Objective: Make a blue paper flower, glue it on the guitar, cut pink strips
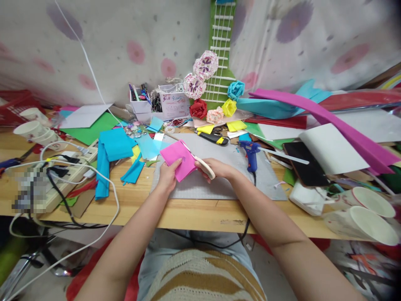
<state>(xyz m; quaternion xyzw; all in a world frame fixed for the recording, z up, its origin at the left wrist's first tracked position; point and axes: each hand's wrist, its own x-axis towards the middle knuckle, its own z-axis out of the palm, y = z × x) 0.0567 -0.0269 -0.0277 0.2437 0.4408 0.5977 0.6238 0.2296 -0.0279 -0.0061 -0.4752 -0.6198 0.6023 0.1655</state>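
Observation:
My left hand (168, 174) is closed on a folded pink paper sheet (177, 159), holding it up over a grey cutting mat (216, 184). My right hand (216, 169) grips cream-handled scissors (203, 165); their blades point up-left into the pink paper's right edge. Both hands hover close together above the mat, near the wooden table's front edge.
Blue paper scraps (114, 152) lie left of the mat, a blue glue gun (250, 154) and black phone (302, 165) right. Paper flowers (205, 65), a pen box (140, 102), a power strip (67, 165) with cables, paper cups (366, 213) and rolled pink paper (328, 117) crowd the table.

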